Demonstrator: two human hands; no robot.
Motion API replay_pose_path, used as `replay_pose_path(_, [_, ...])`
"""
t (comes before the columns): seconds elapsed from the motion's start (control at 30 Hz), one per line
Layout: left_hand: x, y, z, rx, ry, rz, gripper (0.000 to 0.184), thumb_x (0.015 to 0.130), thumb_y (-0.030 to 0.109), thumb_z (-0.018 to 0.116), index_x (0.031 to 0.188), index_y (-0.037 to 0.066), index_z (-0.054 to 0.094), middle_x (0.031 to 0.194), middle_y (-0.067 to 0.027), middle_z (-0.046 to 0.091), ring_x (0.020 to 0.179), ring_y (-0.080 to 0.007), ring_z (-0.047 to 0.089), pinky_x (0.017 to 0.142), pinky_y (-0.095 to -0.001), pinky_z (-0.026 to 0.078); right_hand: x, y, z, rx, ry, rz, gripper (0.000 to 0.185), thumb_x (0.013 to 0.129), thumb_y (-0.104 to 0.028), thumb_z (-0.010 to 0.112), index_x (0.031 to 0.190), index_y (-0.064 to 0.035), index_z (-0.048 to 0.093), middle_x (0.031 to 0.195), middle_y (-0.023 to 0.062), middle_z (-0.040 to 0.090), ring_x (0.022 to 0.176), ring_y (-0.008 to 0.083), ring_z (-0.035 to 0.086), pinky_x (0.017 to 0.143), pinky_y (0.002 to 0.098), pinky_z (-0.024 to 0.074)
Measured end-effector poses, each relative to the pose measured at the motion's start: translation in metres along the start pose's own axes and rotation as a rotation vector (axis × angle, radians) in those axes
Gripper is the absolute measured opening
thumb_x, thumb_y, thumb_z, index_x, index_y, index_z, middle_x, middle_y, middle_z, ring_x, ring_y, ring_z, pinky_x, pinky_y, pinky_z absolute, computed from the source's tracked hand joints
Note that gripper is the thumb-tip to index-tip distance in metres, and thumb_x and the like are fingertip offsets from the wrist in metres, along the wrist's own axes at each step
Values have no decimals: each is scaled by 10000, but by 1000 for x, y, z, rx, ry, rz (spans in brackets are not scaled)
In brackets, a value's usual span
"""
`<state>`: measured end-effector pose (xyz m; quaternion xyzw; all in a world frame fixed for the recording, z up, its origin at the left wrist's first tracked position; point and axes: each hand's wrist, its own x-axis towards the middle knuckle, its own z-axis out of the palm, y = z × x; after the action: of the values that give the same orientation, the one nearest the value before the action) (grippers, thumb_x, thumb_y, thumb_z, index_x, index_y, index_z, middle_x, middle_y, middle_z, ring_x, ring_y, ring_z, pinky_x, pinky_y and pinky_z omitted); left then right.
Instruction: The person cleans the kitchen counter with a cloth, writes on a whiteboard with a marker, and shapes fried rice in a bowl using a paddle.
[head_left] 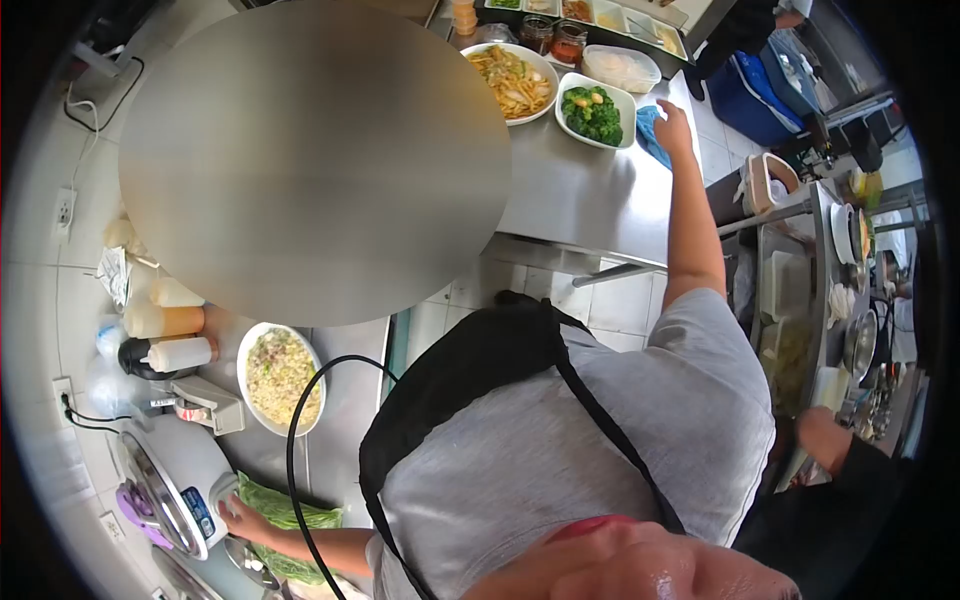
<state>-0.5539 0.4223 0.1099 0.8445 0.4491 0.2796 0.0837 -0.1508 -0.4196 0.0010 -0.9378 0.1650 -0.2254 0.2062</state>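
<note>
My right hand (674, 132) reaches over the steel table, its bent fingers on a crumpled blue cloth (652, 138). Beside the cloth stands a white bowl of broccoli (592, 115). Left of that is a plate of fried noodles (512, 82), partly covered by a grey blur. My left hand (245, 520) is at the front of a white rice cooker (172, 480), its fingers loosely bent and apart; whether they touch the cooker is unclear. Under my left forearm lies a green leafy vegetable in clear plastic (285, 515). An oval plate of fried rice (281, 378) stands on the left counter.
A large grey blur hides the centre-left. Squeeze bottles (175, 335) line the left wall. Behind the bowls are sauce jars (568, 45), a lidded plastic tub (620, 68) and food trays (625, 20). Another person's arm (825, 440) shows at right, beside shelves of dishes.
</note>
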Motion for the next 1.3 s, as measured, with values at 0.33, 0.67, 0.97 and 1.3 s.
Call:
replay_pose_path(0.33, [-19,115,52,168,-112,57,499,747,407,531,1064,21,517,960,-219,554,897,-336,514,785,-379,397,-116,-35,7,-179,-79,-245,195,657,-167,558,840,-179,622,946,72,546,847,282,501,701,415,400])
replay_pose_path(0.67, [0,199,84,129,-200,281,434,765,310,541,1045,-20,519,996,-196,549,923,-302,513,783,-370,399,-158,66,-43,-453,-349,-353,188,641,-80,524,813,-125,587,710,107,552,660,275,529,556,371,420])
replay_pose_path(0.97, [-10,206,89,155,-212,268,440,779,314,528,1071,-14,501,1058,-202,512,964,-298,494,822,-358,377,-59,71,-27,-215,-162,-257,283,710,-198,569,983,-125,571,1000,90,531,908,264,498,752,392,404])
replay_pose_path(1.3, [-31,182,70,148,-211,135,407,750,253,564,1052,-15,507,1034,-214,522,996,-333,475,871,-366,349,67,85,27,-423,-297,316,322,823,-327,396,920,-88,587,916,141,573,830,284,562,708,407,438])
